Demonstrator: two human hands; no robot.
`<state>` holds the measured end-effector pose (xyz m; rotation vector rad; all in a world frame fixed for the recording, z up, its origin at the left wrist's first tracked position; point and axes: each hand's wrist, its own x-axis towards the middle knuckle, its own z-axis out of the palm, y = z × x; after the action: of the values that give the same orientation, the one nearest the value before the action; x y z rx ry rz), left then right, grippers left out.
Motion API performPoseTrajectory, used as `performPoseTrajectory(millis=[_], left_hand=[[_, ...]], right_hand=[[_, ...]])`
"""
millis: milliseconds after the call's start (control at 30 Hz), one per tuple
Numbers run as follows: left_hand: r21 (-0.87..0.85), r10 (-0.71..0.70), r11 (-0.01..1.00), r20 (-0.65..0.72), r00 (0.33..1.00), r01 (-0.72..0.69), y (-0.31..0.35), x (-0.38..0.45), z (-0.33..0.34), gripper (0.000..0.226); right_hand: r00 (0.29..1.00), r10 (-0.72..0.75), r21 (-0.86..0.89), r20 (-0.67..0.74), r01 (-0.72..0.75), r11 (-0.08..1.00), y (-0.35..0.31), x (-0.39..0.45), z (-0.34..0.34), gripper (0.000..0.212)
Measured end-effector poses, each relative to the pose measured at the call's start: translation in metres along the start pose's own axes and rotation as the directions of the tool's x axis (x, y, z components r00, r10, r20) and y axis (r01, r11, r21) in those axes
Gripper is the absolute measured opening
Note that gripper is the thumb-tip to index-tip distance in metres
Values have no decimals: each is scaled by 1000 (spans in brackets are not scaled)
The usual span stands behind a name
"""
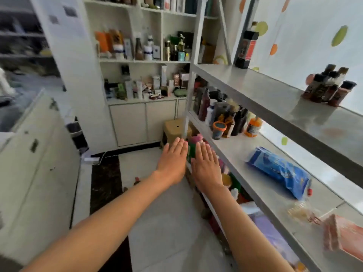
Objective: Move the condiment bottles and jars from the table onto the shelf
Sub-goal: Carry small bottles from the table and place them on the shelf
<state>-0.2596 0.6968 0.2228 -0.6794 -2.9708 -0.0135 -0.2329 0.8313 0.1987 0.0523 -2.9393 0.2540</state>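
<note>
While I hold both hands flat, left hand (172, 160) and right hand (206, 165) empty, fingers straight, beside the shelf (245, 154) front edge.

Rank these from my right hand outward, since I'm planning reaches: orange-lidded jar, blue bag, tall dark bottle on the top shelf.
From the right hand:
1. Orange-lidded jar, middle shelf, just beyond the fingertips.
2. Blue bag, same shelf, off to the right.
3. Tall dark bottle, top shelf, high above.

Both forearms are bare, no sleeves showing; the left hand (172, 160) and right hand (206, 165) wear nothing.
</note>
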Motion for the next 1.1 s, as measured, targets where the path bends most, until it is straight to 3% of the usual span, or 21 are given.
performPoseTrajectory(millis=[267, 633, 867, 1100], left_hand=[[-62, -351, 935, -27, 936, 349, -170, -151, 24, 80], [-178, -733, 673, -27, 680, 718, -349, -386, 56, 69], [-309, -879, 455, -4, 477, 835, -421, -506, 92, 59], [-409, -940, 288, 55, 338, 866, -460, -564, 119, 55]], right_hand=[[936, -346, 82, 68, 340, 937, -206, -15, 66, 57], [712, -682, 223, 171, 646, 730, -479, -89, 137, 56], [562, -782, 303, 270, 722, 623, -610, -141, 184, 55], [542, -736, 378, 406, 634, 675, -678, -165, 216, 52]])
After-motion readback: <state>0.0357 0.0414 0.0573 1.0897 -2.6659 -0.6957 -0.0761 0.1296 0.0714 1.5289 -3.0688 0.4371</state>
